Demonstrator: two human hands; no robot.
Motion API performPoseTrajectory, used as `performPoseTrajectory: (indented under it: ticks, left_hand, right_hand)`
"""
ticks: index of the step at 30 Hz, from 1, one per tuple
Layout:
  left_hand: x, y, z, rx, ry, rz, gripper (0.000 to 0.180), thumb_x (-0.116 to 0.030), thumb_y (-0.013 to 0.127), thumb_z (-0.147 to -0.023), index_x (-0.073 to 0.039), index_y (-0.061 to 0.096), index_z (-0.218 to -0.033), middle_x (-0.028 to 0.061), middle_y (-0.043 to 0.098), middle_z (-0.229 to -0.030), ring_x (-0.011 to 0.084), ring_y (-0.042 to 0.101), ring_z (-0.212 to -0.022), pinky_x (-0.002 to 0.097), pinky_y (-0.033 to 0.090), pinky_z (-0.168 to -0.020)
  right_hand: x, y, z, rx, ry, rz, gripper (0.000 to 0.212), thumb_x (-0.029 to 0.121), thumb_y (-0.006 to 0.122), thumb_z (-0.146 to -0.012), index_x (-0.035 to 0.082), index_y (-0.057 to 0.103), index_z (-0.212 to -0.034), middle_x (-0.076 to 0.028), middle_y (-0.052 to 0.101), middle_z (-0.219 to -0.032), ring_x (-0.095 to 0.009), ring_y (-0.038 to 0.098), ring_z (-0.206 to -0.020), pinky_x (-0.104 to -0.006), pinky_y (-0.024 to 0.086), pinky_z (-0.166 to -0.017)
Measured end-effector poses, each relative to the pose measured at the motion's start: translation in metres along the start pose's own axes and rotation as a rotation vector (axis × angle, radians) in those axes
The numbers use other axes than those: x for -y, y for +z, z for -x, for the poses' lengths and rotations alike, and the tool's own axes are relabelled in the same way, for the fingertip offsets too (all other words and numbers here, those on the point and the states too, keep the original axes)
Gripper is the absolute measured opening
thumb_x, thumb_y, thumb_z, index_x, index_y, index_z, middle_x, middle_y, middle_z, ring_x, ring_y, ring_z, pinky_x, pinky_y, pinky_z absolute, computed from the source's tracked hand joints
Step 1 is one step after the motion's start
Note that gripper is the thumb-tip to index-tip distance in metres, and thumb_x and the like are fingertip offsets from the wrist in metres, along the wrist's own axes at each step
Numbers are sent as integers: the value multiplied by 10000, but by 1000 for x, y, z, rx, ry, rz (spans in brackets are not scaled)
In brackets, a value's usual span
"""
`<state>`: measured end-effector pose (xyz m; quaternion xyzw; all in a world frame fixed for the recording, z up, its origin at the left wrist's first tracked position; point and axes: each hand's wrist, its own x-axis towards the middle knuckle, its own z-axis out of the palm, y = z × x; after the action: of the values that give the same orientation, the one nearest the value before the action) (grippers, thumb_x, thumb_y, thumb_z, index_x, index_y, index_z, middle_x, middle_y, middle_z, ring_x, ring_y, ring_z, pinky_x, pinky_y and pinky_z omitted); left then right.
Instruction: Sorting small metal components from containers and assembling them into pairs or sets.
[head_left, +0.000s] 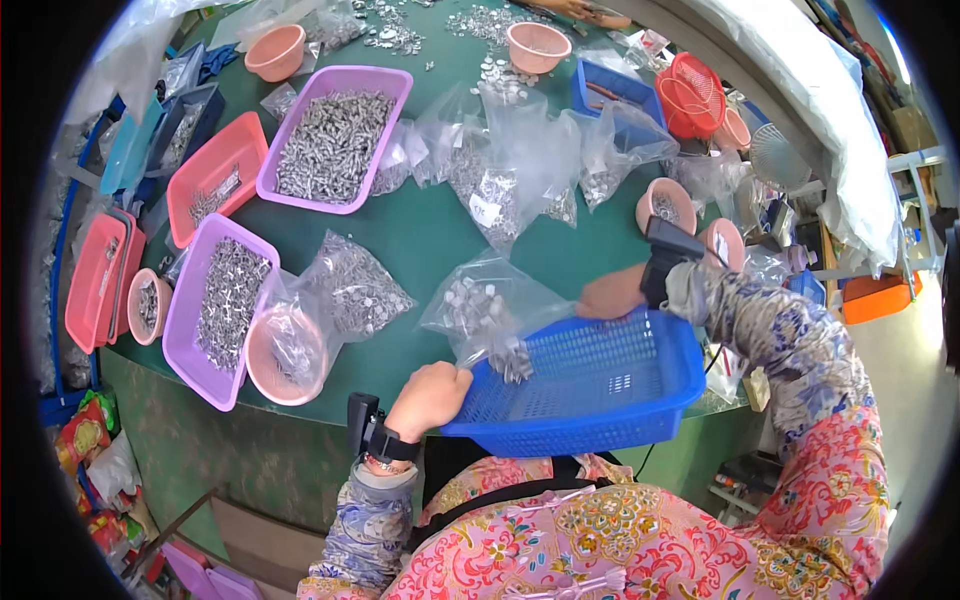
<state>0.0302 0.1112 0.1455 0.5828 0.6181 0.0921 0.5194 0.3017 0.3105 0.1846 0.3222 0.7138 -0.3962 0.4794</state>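
A clear plastic bag [470, 318] of small round metal parts lies on the green table, its near end over a blue mesh basket [590, 440]. Silvery metal pieces [512, 364] show at that end, inside the basket's far left corner; whether they are still in the bag I cannot tell. My left hand [430, 397] is closed on the bag's near left edge, beside the basket's left rim. Above the basket's far rim, my right hand [612, 293] is closed on the bag's right edge. Its fingertips are partly hidden.
Left of the bag stand purple trays [262, 180] of metal parts, red trays [250, 135] and a pink bowl [262, 385]. Another bag of parts [355, 285] lies close by. More filled bags [490, 200] sit beyond. At right is a small pink bowl [667, 190].
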Motion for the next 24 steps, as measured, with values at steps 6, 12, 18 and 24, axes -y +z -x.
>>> performPoseTrajectory:
  ticks: [6, 12, 18, 24]
  left_hand:
    - [21, 65, 13, 78, -46, -3, 473, -324, 443, -983, 60, 676, -835, 337, 653, -907, 518, 633, -875, 563, 489, -825]
    - [7, 29, 0, 32, -50, 147, 447, -280, 416, -976, 27, 705, -826, 189, 742, -810, 315, 692, -606, 414, 552, -656]
    - [30, 21, -18, -275, -190, 561, 433, -291, 424, -994, -6, 747, -939, 90, 766, -786, 161, 644, -512, 301, 510, -524]
    - [37, 3, 1, -406, 1, 696, 364, -201, 432, -1015, 18, 718, -964, 114, 745, -797, 104, 559, -477, 241, 428, -458]
  right_hand:
    - [2, 35, -10, -20, -253, 439, 578, 402, 360, -1029, -29, 726, -907, -226, 711, -829, -446, 659, -798, -518, 507, -824]
    - [-30, 47, 28, -171, -305, -136, 617, 507, 446, -1024, -51, 671, -1161, -185, 724, -953, -345, 675, -782, -461, 525, -775]
    - [-76, 65, 137, -351, -84, -419, 463, 310, 657, -986, -11, 598, -1315, -49, 699, -1031, -96, 627, -842, -283, 541, -743]
    - [-120, 137, 97, -941, 6, -1202, 414, 316, 621, -1008, -11, 620, -1262, -49, 705, -1036, -98, 648, -839, -291, 541, -744]
